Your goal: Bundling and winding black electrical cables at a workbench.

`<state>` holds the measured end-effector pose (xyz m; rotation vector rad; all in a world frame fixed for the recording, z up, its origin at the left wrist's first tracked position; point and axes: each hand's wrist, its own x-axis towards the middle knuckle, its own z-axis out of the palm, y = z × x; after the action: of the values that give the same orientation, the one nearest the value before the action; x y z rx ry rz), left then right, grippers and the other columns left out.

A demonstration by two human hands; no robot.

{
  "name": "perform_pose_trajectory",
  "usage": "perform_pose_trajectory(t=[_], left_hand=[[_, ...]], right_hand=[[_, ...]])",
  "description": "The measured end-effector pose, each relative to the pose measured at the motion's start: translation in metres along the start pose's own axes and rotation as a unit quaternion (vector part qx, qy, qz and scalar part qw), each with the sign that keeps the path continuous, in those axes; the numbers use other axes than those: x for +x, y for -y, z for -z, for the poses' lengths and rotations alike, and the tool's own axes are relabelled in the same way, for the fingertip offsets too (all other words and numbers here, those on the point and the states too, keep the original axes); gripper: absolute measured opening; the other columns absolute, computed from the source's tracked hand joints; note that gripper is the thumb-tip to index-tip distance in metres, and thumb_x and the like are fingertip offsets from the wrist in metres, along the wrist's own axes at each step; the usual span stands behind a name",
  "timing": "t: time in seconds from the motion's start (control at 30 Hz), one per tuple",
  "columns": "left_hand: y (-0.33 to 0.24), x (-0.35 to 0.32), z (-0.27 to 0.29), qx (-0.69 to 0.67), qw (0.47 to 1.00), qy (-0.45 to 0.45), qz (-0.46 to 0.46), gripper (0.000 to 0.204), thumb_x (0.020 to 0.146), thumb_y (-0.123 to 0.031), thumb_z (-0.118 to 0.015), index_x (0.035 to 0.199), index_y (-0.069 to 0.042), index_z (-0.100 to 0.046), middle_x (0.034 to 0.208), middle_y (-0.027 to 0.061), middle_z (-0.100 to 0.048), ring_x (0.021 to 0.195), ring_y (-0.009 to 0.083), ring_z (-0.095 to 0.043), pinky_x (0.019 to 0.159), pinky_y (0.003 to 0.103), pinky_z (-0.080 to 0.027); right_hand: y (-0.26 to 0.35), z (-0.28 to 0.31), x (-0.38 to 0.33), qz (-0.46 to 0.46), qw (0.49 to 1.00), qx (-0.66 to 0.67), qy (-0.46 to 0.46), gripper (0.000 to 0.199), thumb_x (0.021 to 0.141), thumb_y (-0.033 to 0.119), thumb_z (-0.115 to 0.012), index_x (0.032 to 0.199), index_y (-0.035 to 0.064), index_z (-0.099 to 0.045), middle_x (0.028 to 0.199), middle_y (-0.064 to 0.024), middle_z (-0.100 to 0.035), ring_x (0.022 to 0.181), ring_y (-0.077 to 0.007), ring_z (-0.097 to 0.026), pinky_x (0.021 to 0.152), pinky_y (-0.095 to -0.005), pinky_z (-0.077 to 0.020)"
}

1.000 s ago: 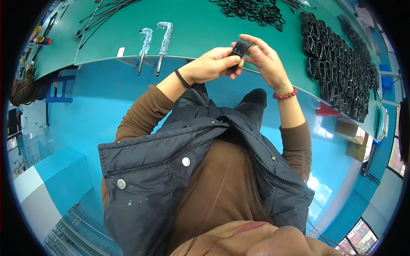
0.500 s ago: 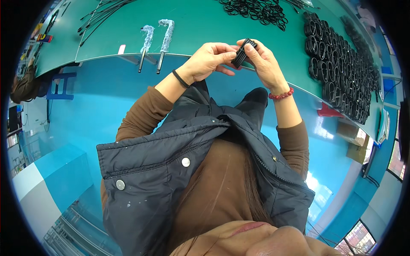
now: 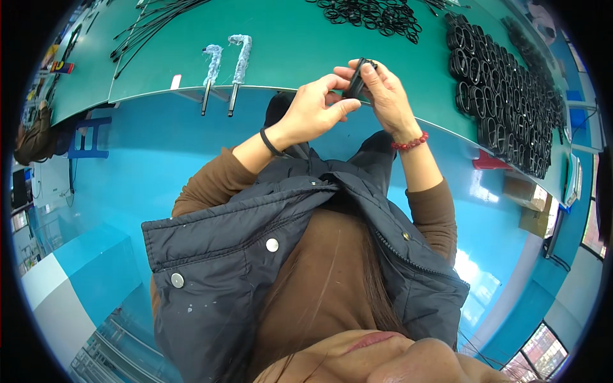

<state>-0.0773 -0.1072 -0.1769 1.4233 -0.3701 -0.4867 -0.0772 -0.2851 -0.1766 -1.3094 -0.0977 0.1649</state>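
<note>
Above the table's front edge, a coiled black cable bundle (image 3: 357,80) is held between my hands, seen nearly edge-on. My right hand (image 3: 387,96) grips its right side, thumb pressed on the near face and fingers behind. Bent fingers of my left hand (image 3: 316,110) close on the bundle's left side, with the thumb stretched along its lower end. Part of the bundle is hidden by the fingers.
On the green table (image 3: 306,57) stand rows of coiled black cables (image 3: 491,83) at right. A pile of black rings (image 3: 377,16) lies at the back, loose black cables (image 3: 150,32) at back left. Two fuzzy-wrapped rods (image 3: 239,60) overhang the front edge. A blue stool (image 3: 90,139) stands left.
The bundle has turned more upright and narrower to view. My left hand has rolled, its thumb dropping from the bundle's face to its lower end. My right hand still holds on.
</note>
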Motion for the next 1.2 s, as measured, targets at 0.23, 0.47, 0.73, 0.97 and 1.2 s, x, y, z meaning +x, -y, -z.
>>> perform_pose_trajectory(t=[0.23, 0.47, 0.73, 0.97, 1.2], left_hand=[[0.011, 0.003, -0.008, 0.099, 0.994, -0.031, -0.021, 0.027, 0.086, -0.002, -0.065, 0.112, 0.002, -0.056, 0.097, 0.0122, -0.066, 0.079, 0.0163, -0.066, 0.065, 0.023, -0.055], [0.005, 0.005, -0.028, 0.141, 0.981, -0.056, -0.118, 0.023, 0.084, -0.003, -0.065, 0.106, 0.002, -0.061, 0.117, 0.0132, -0.058, 0.073, 0.0146, -0.062, 0.06, 0.022, -0.051], [0.022, -0.003, -0.004, 0.198, 0.969, -0.082, -0.122, 0.018, 0.089, -0.002, -0.059, 0.106, 0.003, -0.06, 0.122, 0.0138, -0.056, 0.078, 0.0175, -0.066, 0.065, 0.022, -0.053], [0.022, 0.006, -0.006, 0.234, 0.963, -0.1, -0.086, 0.016, 0.091, -0.003, -0.057, 0.105, 0.003, -0.06, 0.121, 0.0132, -0.057, 0.078, 0.0175, -0.066, 0.066, 0.023, -0.054], [-0.011, 0.01, 0.021, 0.32, 0.929, -0.113, -0.15, 0.014, 0.086, -0.001, -0.058, 0.1, 0.001, -0.061, 0.108, 0.0125, -0.062, 0.072, 0.0181, -0.062, 0.063, 0.026, -0.051]], right_hand=[[-0.018, -0.009, -0.008, 0.029, 0.994, 0.082, -0.068, 0.037, 0.094, 0.019, -0.061, 0.122, -0.0003, -0.047, 0.111, -0.0153, -0.062, 0.091, -0.0198, -0.064, 0.074, -0.0263, -0.0549], [0.023, 0.03, -0.032, 0.023, 0.992, 0.024, -0.121, 0.035, 0.089, 0.01, -0.063, 0.122, 0.0035, -0.051, 0.106, -0.0111, -0.061, 0.089, -0.018, -0.064, 0.069, -0.0268, -0.0559], [0.112, 0.254, -0.12, 0.143, 0.689, -0.463, -0.54, 0.05, 0.076, 0.025, -0.077, 0.108, -0.0045, -0.053, 0.094, -0.017, -0.066, 0.076, -0.0226, -0.065, 0.065, -0.0286, -0.053], [0.091, 0.416, -0.202, -0.101, 0.476, -0.66, -0.572, 0.041, 0.078, 0.034, -0.071, 0.11, 0.0086, -0.064, 0.1, -0.0182, -0.064, 0.093, -0.0368, -0.061, 0.083, -0.0427, -0.0503], [0.086, 0.415, -0.185, -0.088, 0.341, -0.802, -0.482, 0.044, 0.078, 0.048, -0.065, 0.105, 0.0147, -0.069, 0.09, -0.0156, -0.069, 0.081, -0.0342, -0.064, 0.074, -0.043, -0.0513]])
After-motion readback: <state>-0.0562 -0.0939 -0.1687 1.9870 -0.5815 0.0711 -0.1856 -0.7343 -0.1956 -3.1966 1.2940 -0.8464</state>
